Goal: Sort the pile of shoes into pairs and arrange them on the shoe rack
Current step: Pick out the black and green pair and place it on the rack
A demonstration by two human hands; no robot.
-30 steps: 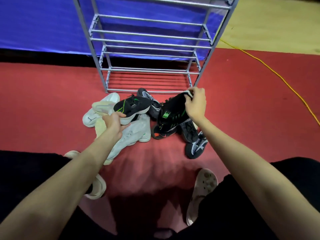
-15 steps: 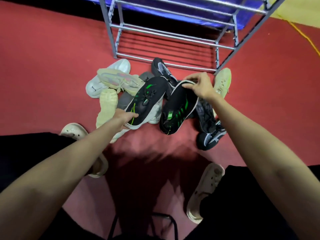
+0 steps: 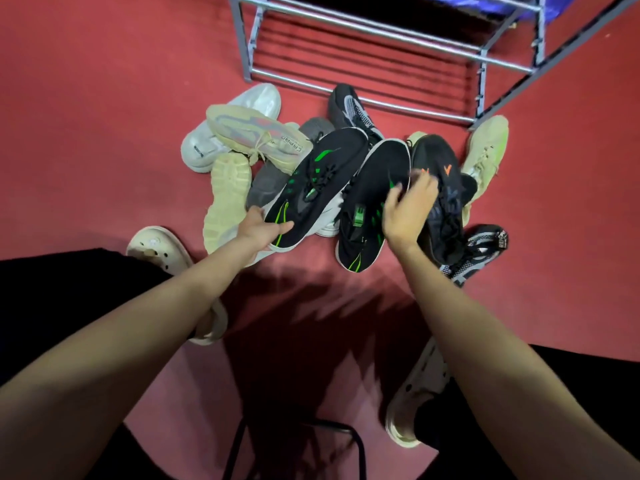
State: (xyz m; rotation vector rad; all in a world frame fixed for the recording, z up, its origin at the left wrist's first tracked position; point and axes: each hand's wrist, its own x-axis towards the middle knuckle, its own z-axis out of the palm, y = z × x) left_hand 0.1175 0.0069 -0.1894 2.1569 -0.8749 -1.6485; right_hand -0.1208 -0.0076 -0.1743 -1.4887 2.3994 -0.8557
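Two black shoes with green stripes lie side by side on top of the shoe pile. My left hand [image 3: 259, 230] grips the heel of the left black-green shoe [image 3: 322, 178]. My right hand [image 3: 407, 209], blurred, sits on the right black-green shoe [image 3: 367, 181], thumb on its upper and fingers curled over its right edge. Just beyond the pile stands the grey metal shoe rack [image 3: 381, 29]; the part of its lowest shelf that is in view has no shoes on it.
Around the pair lie a black shoe with orange marks [image 3: 436, 157], beige shoes [image 3: 249, 133] [image 3: 485, 150], an upturned beige sole [image 3: 228, 192], a white shoe [image 3: 256, 98], a grey shoe [image 3: 266, 181] and black mesh shoes [image 3: 346, 105] [image 3: 485, 244]. My feet wear cream clogs [image 3: 156, 244].
My view has tipped down and closer to the pile. My right hand slid from the toe of the right black-green shoe to its middle; the shoe now lies lower beside its mate.
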